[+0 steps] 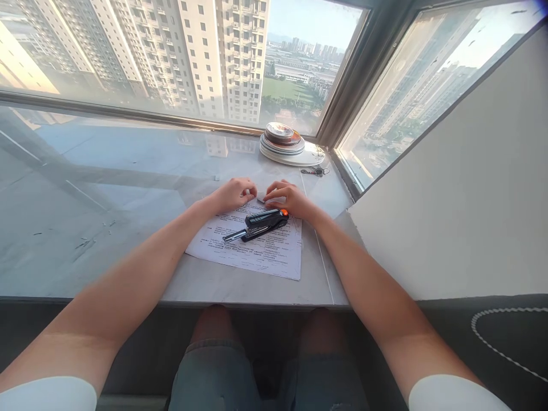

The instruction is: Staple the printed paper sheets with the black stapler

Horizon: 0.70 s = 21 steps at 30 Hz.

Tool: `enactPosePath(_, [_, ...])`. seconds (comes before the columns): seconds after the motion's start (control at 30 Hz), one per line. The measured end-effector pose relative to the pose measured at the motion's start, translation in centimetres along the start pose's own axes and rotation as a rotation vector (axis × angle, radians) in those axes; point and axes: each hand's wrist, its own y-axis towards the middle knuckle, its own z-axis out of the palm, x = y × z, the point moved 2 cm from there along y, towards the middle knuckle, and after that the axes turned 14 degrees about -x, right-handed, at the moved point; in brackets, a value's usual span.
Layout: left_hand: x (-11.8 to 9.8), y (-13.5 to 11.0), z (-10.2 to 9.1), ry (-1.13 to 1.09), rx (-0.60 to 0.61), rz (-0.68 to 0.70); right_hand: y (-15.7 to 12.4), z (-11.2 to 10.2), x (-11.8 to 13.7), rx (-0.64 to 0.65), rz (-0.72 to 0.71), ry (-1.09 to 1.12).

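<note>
A black stapler (pixel 266 224) with an orange tip lies on printed sheets of paper (pixel 252 257), its silver magazine sticking out toward the lower left. Just beyond it, at the top of the paper, my left hand (pixel 234 195) has its thumb and fingers pinched together; whatever is between them is too small to make out. Close by on the right, my right hand (pixel 290 200) curls its fingers around a small greyish piece (pixel 261 199), mostly hidden. Both hands are near each other, a short gap apart, with the stapler below my right hand.
A stack of plates (pixel 282 147) stands in the window corner, with keys on a ring (pixel 315 171) in front. A small pale bit (pixel 217 178) lies on the glossy sill (pixel 128 228). The white wall (pixel 462 200) rises on the right. A white cord (pixel 492 311) hangs at lower right.
</note>
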Motion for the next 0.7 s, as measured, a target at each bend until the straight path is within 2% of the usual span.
enactPosePath(0.17, [0.1, -0.1, 0.0, 0.015, 0.011, -0.012, 0.2, 0.0, 0.1, -0.065, 0.009, -0.013])
enactPosePath(0.4, [0.1, 0.0, 0.0, 0.006, 0.009, -0.007, 0.4, 0.2, 0.7, 0.094, -0.072, 0.025])
enactPosePath(0.57, [0.1, 0.0, 0.0, 0.01, 0.043, -0.026, 0.4, 0.1, 0.4, 0.001, -0.043, 0.049])
enactPosePath(0.7, [0.2, 0.0, 0.0, 0.017, 0.041, -0.038, 0.3, -0.7, -1.0, -0.158, 0.143, -0.06])
